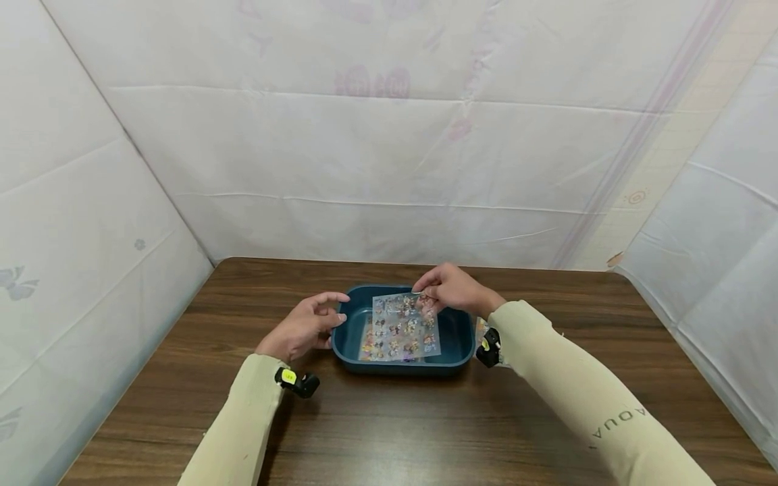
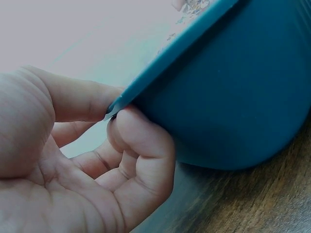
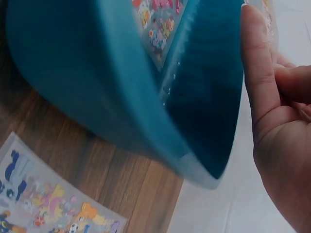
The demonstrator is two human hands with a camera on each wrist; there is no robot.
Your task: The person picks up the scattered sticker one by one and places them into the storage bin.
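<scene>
Teal plastic makes up the tray (image 1: 452,358), which sits on the wooden table (image 1: 389,432) midway between its side edges, nearer the far edge. A clear sticker sheet (image 1: 401,327) is held over the tray, its long axis running from the near rim toward the far rim, tilted so the far end is raised. The right hand (image 1: 452,289) is at that far end: thumb and fingertips pinch the sheet's upper right corner, so the sheet hangs toward the person from the fingers. The wrist comes in from the right, bent over the tray's far right corner. The left hand (image 1: 304,324) is beside the tray's left wall; in the left wrist view its thumb lies along the rim and a curled finger tucks under it, gripping the tray's edge. Another sticker sheet (image 3: 48,204) lies flat on the table just right of the tray.
</scene>
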